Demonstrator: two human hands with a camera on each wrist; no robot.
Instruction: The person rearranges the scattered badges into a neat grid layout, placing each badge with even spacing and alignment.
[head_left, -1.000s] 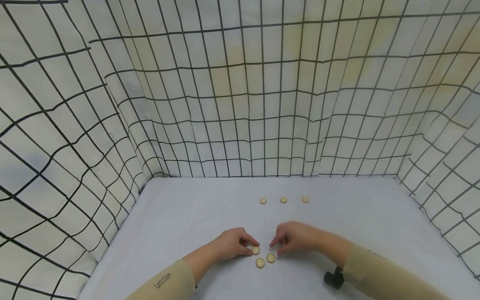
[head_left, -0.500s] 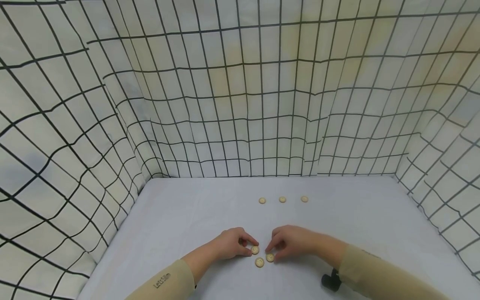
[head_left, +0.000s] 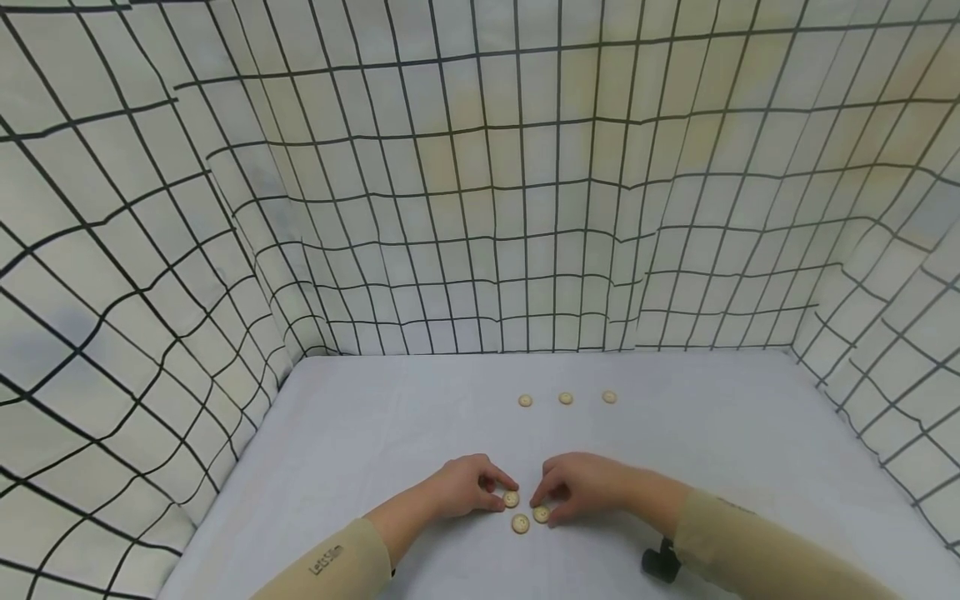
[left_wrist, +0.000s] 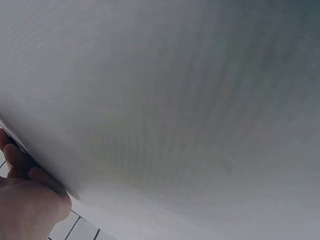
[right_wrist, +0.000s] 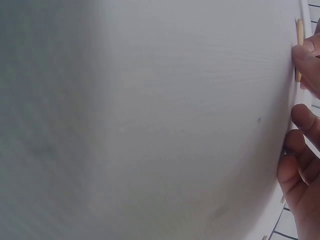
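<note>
Three round, pale wooden buttons lie close together near the front of the table, between my hands. My left hand [head_left: 465, 490] pinches the upper-left button [head_left: 512, 498] between thumb and forefinger. From the right, my right hand [head_left: 583, 486] holds the right-hand button [head_left: 542, 514] at its edges with thumb and forefinger. The lowest button [head_left: 521, 524] lies untouched just below those two. In the right wrist view, a button [right_wrist: 299, 31] shows edge-on between thumb and finger, while the other fingers curl against the cloth. The left wrist view shows the left hand [left_wrist: 31, 202] without its button.
Farther back lie three more buttons in a row: left [head_left: 526, 401], middle [head_left: 566, 398] and right [head_left: 610, 397]. White cloth covers the table [head_left: 390, 417]. Walls of white sheeting with a dark grid [head_left: 465, 208] stand around it. A small black device [head_left: 661, 563] sits under the right forearm.
My right hand has come left and slightly down, and its thumb and forefinger have closed on the right-hand button. The left hand stays in place on its button.
</note>
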